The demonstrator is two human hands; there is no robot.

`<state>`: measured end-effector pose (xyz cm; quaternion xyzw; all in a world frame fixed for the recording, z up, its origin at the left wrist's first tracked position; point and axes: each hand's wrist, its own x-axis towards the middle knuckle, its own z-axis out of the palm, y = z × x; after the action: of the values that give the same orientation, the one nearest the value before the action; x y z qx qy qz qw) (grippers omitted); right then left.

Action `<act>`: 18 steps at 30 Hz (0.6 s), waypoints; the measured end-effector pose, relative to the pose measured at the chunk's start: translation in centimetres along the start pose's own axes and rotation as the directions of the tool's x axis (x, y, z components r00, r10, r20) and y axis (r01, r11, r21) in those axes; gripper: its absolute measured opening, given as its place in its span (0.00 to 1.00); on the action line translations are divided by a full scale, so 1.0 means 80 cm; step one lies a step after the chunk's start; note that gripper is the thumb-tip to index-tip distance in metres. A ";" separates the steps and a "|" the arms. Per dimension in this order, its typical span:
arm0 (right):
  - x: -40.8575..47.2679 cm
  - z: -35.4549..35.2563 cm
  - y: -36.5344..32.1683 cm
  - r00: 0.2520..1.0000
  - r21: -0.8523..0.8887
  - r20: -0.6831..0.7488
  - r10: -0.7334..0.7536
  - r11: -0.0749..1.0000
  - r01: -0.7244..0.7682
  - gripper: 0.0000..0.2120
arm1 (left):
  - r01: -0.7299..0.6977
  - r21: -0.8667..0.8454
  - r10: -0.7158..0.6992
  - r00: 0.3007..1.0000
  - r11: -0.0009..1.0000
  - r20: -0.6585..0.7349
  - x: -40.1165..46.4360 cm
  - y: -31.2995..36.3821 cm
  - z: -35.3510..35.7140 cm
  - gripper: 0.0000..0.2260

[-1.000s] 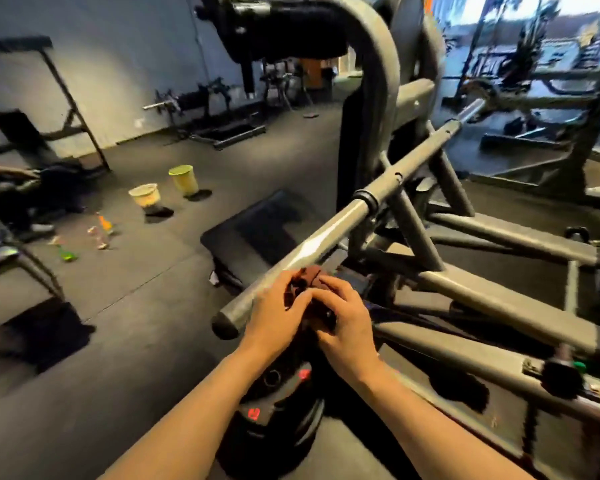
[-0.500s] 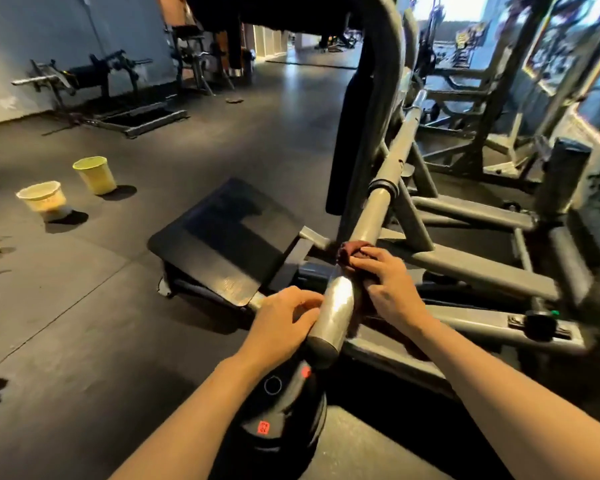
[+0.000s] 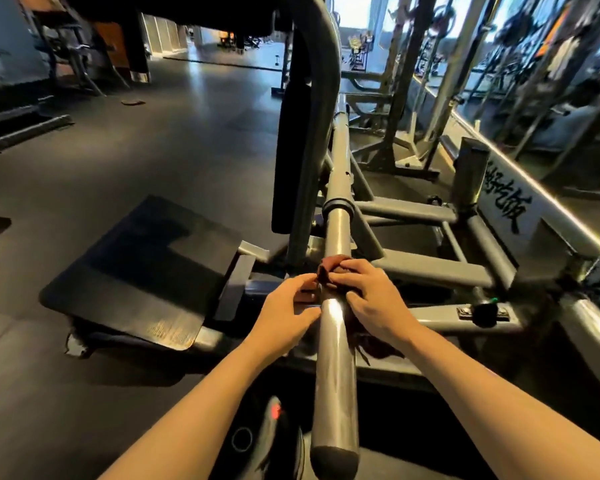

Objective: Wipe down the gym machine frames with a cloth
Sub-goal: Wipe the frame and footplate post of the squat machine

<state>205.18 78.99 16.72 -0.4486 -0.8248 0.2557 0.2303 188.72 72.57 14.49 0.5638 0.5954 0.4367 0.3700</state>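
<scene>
We are mid-wipe: our right hand [image 3: 374,299] grips the dark red cloth [image 3: 331,268] around the grey steel bar [image 3: 336,327], left hand [image 3: 284,313] curled beside it, steadying. Next, probably slide along.

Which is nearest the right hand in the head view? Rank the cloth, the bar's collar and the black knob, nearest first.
1. cloth: under the right hand, on the bar.
2. black knob: to its right, on the frame.
3. collar: ahead, up the bar.
</scene>
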 end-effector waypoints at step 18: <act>0.136 0.043 -0.042 0.902 -0.454 -0.382 0.202 0.809 -0.374 0.14 | -0.090 -0.075 0.109 0.945 0.993 0.308 0.182 -0.070 -0.094 0.26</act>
<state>195.61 86.00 17.85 -0.6499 -0.7362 -0.0178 0.1882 178.46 86.40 12.56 0.6435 0.4872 0.3780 0.4534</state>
